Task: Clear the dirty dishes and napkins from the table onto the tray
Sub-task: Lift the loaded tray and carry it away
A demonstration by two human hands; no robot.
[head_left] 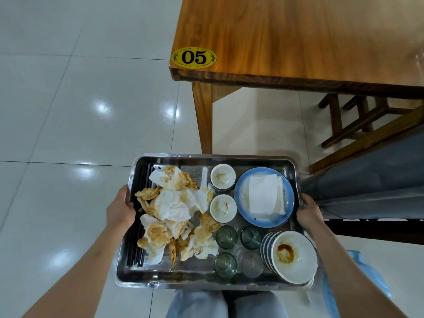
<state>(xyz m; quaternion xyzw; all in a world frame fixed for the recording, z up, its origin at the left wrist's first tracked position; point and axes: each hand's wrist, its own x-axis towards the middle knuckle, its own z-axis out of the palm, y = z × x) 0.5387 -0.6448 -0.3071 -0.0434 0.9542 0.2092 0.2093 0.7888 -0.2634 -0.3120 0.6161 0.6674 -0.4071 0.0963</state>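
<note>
A steel tray (pixel 206 282) is held in the air in front of me, away from the wooden table (pixel 298 35). My left hand (pixel 120 211) grips its left rim and my right hand (pixel 308 212) grips its right rim. On the tray lie a heap of stained napkins (pixel 174 210), black chopsticks (pixel 137 244) along the left side, two small white cups (pixel 223 176), a blue plate (pixel 243 212) with folded white napkins (pixel 262 195), several glasses (pixel 226 237), and a stack of sauce-stained bowls (pixel 293 255) leaning at the near right corner.
The table carries a yellow "05" label (pixel 193 57) at its near left corner. A wooden stool (pixel 358 120) stands under it. A seated person's grey-trousered leg (pixel 367 180) is close to the tray's right side. White floor tiles (pixel 68 111) spread to the left.
</note>
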